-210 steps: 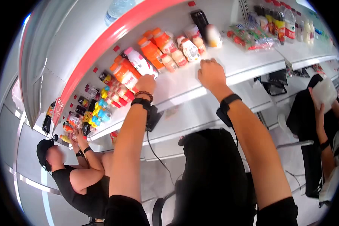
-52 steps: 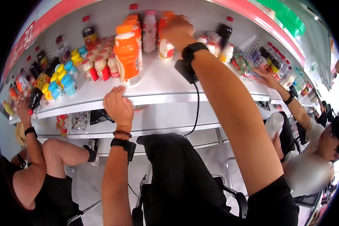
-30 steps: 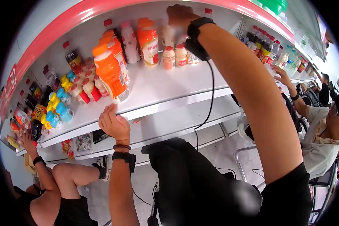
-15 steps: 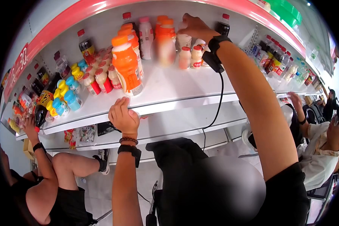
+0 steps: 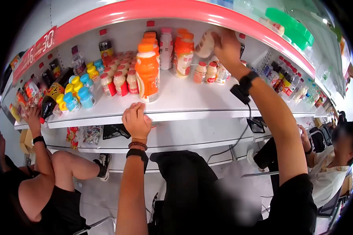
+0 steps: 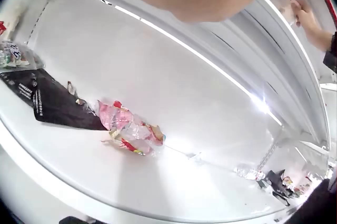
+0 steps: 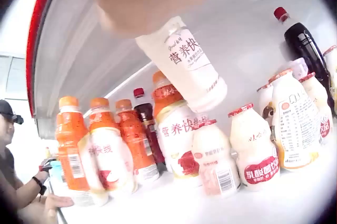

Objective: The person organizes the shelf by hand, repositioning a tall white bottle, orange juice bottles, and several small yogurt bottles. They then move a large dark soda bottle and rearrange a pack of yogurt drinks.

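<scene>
White bottle [image 5: 205, 44] now aslant in curled right fingers [image 5: 220, 46], left fingers [image 5: 133, 111] loose on shelf [image 5: 184, 102].

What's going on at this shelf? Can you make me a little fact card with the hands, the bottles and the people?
Left hand: resting at the front edge of the shelf
Right hand: gripping a white bottle
White bottle: tilted, up off the shelf
Below it: small cream bottles, standing
Nearest the left hand: an orange bottle, upright
At picture left: yellow and blue bottles
People nearby: one at each side of the head view
</scene>
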Tool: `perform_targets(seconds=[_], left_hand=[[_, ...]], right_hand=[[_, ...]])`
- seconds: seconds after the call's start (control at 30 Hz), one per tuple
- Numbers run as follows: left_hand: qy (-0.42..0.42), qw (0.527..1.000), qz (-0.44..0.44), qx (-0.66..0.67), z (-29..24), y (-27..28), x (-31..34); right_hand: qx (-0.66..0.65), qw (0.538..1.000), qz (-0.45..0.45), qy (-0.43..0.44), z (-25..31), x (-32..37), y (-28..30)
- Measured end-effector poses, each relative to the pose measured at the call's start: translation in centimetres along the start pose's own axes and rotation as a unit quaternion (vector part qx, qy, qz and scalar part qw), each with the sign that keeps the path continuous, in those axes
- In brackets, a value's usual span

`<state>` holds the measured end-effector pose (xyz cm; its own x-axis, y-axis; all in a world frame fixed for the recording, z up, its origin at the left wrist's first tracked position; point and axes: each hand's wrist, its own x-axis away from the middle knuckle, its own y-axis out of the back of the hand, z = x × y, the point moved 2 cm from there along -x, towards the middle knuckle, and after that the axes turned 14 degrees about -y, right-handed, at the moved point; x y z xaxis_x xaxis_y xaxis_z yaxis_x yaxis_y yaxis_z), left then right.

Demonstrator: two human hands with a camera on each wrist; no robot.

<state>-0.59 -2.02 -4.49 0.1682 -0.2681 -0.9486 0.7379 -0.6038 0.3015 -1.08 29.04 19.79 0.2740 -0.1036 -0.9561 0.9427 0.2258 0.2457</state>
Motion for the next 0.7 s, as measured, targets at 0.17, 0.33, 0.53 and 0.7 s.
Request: perform_targets(seconds=[0.17,0.33,0.53,0.7], left_hand=[[-0.008,1.000,-0.011,0.003,0.0,0.0,0.0],[-0.006,1.000,-0.006,0.000,-0.2,0.0,-0.2],[-0.005,1.000,0.005,-0.010,-0.2,0.2,-0.1],[-0.006,1.000,-0.007,-0.017,-0.1,-0.2,0.1]], right_hand=[[-0.115,0.989,0.052,-0.073,2.7,1.4,2.9],[-0.103,0.978,0.169,-0.072,7.0,3.9,-0.2],[-0.165,0.974,0.128,-0.082,7.6,4.3,-6.0],[-0.194,0.947,0.204,-0.152,7.8,7.7,-5.3]])
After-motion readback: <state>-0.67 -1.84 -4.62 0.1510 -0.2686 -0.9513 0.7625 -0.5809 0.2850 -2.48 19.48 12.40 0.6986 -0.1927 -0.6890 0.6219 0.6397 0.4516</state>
